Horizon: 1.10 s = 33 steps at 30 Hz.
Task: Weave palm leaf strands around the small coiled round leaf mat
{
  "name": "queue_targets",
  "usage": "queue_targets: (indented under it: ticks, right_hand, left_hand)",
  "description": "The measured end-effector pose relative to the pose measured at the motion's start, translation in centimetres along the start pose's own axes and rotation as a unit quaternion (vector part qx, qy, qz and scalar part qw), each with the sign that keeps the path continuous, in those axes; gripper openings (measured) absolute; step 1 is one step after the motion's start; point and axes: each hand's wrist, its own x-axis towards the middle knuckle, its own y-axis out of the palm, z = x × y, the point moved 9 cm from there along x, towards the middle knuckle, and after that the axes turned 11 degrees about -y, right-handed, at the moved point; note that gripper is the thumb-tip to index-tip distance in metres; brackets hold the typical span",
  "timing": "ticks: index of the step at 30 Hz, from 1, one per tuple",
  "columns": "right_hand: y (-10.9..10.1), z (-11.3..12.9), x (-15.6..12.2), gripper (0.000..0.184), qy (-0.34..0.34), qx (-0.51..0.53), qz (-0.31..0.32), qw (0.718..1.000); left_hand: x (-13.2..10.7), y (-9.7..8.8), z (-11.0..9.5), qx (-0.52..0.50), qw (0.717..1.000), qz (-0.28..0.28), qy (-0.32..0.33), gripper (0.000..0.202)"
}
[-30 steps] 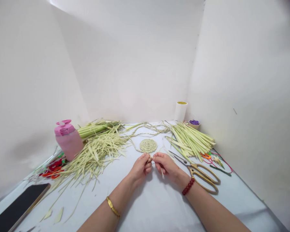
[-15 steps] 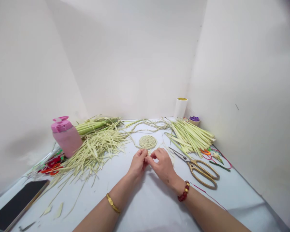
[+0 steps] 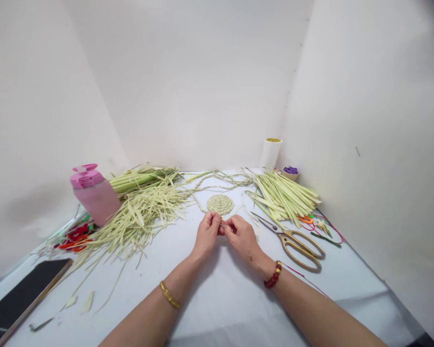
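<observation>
Your left hand (image 3: 207, 235) and right hand (image 3: 241, 238) pinched a thin palm strip (image 3: 222, 222), fingertips together, near the coiled mat (image 3: 220, 204).

We see a pink bottle (image 3: 94, 200) on the white tabletop (image 3: 159, 294), a black tablet (image 3: 25, 301) near its left corner, red cutouts (image 3: 74, 238) beside the bottle, gold scissors (image 3: 296, 248) at right, a white roll (image 3: 270, 153) and a purple-filled bowl (image 3: 291, 174) by the white walls (image 3: 188, 86).

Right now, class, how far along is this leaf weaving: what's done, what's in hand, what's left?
Done: a coiled round mat and a long braid. In hand: the left hand and right hand pinch a thin strip. Left: a bundle of green leaf strips still lies unused.
</observation>
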Motion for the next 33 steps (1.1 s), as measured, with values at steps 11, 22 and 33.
queue_targets:
  ticks: [11,22,33]
  right_hand:
    - [0.6,-0.7,-0.3,0.018,0.009,-0.014,0.017,1.0]
    - [-1.0,0.3,0.1,0.011,-0.055,-0.057,-0.03,0.996]
    - [0.2,-0.3,-0.2,0.011,-0.021,-0.042,0.014,0.999]
  left_hand:
    - [0.1,-0.2,-0.3,-0.012,1.0,-0.011,0.006,0.032]
    - [0.1,-0.3,-0.1,0.024,1.0,-0.015,-0.001,0.028]
    - [0.5,-0.7,0.7,0.01,1.0,-0.013,-0.025,0.025]
